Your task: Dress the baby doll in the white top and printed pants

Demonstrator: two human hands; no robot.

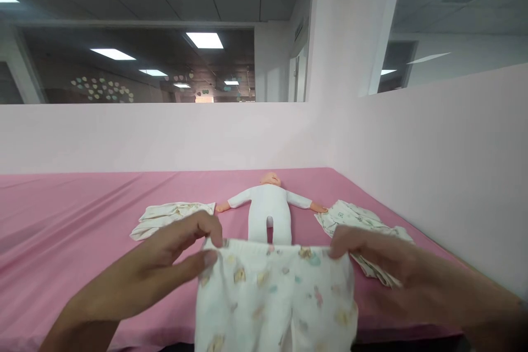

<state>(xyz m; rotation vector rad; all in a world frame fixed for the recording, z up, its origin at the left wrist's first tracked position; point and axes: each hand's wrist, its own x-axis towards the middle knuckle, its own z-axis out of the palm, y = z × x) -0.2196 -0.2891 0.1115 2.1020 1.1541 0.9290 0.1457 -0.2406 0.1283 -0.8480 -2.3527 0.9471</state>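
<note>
A pair of white baby pants (272, 291) with small coloured animal prints hangs upright in front of me, stretched wide at its waistband. My left hand (177, 256) pinches the left end of the waistband between thumb and fingers. At the opposite end, my right hand (371, 253) grips the waistband, its lower part blurred. Behind the pants a baby doll (270, 203) lies on its back on the pink sheet, arms spread, in a white long-sleeved suit. Its feet are hidden by the pants.
Folded pale cloth (165, 217) lies left of the doll. Another printed garment pile (363, 220) lies on the right, partly behind my right hand. The pink-sheeted surface (82, 231) meets a white wall (165, 137) at the back and another on the right, with windows above.
</note>
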